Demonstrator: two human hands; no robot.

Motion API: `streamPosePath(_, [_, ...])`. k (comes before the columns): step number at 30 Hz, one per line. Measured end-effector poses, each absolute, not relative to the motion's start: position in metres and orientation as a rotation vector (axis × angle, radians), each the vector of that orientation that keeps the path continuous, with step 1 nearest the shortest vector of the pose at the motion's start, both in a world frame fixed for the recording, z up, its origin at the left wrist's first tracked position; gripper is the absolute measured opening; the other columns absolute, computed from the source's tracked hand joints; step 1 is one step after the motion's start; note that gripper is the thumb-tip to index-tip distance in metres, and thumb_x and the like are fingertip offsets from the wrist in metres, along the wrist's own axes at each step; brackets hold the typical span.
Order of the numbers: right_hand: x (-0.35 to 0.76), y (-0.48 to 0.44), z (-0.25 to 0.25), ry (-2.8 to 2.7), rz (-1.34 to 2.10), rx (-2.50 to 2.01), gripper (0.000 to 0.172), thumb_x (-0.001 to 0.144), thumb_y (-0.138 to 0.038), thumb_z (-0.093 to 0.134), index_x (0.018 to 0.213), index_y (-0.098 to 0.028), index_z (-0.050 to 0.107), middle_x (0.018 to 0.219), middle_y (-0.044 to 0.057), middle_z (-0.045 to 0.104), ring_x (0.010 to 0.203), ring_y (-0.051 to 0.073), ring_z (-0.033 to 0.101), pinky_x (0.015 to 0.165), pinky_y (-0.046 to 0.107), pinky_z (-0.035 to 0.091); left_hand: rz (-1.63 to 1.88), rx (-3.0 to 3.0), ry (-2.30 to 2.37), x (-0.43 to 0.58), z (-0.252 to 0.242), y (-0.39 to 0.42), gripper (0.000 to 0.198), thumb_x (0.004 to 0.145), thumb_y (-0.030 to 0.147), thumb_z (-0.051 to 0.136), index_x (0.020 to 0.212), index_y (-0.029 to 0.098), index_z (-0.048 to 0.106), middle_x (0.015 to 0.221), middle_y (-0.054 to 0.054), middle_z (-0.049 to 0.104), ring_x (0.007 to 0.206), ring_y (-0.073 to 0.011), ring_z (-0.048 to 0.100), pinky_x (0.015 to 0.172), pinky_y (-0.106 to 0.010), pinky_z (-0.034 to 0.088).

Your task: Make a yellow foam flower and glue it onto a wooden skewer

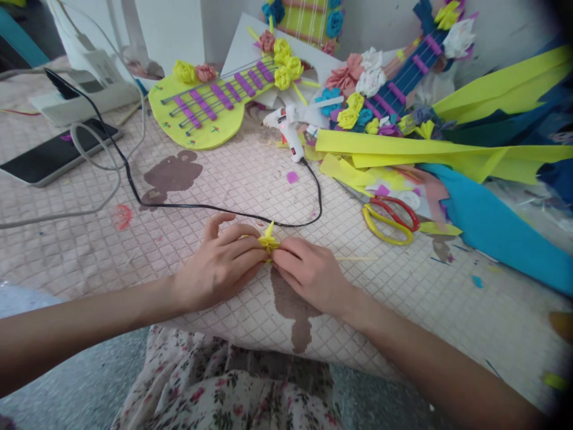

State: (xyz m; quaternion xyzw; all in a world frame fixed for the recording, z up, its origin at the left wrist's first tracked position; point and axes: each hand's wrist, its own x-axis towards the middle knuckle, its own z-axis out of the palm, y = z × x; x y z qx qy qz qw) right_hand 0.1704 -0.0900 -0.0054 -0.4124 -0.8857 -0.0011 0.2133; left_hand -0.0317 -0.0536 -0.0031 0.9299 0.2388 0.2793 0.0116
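head view is showing a small yellow paper piece (268, 242) near the middle of the near edge of the surface (233, 179), where two hands are holding it between them. the left hand (228, 257) is pinching its left side with bent fingers, and the right hand (316, 275) is gripping its right side – the fingertips are almost meeting. a thin pale stick (358, 258) is poking out past the right hand. just beyond the hands, a black cord (192, 206) is running to a white glue gun (290, 137), which is resting toward the far edge. toward the right edge, scissors (388, 219) are lying near yellow strips (403, 146) and a blue strip (501, 227). along the far edge, a yellow guitar-shaped piece (210, 122) is lying left of the glue gun – and toward the far left corner, a phone (54, 152) is lying before a white power strip (107, 98).
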Motion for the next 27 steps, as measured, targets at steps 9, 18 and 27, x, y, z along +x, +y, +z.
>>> streamPosePath(9, [0.1718, -0.0913, -0.0047, -2.382, 0.057, -1.031, 0.013, 0.089, -0.018, 0.049, 0.086, -0.016, 0.061, 0.092, 0.007, 0.061, 0.090, 0.019, 0.049, 0.081, 0.035, 0.043, 0.814, 2.828, 0.783, -0.0303, -0.0015, -0.0543, 0.007, 0.087, 0.017, 0.053, 0.090, 0.020, 0.060, 0.091, -0.001, 0.068, 0.097, -0.0186, 0.057, 0.099, -0.045, 0.030])
streamPosePath(18, [0.1703, -0.0900, -0.0040, -2.506, -0.029, -0.949, 0.022, 0.092, -0.016, 0.042, 0.082, -0.017, 0.062, 0.083, 0.005, 0.059, 0.086, 0.018, 0.047, 0.076, 0.033, 0.041, 0.783, 2.799, 0.808, -0.0299, -0.0001, -0.0547, 0.008, 0.087, 0.018, 0.053, 0.089, 0.020, 0.061, 0.088, 0.000, 0.067, 0.097, -0.0185, 0.056, 0.099, -0.045, 0.030])
streamPosePath(27, [0.1680, -0.0924, -0.0038, -2.513, 0.014, -0.864, 0.017, 0.091, -0.016, 0.044, 0.086, -0.018, 0.061, 0.088, 0.004, 0.060, 0.086, 0.017, 0.048, 0.078, 0.033, 0.042, 0.801, 2.779, 0.840, -0.0284, 0.0011, -0.0549, 0.007, 0.085, 0.017, 0.053, 0.085, 0.019, 0.061, 0.087, -0.002, 0.066, 0.096, -0.0187, 0.056, 0.097, -0.042, 0.032])
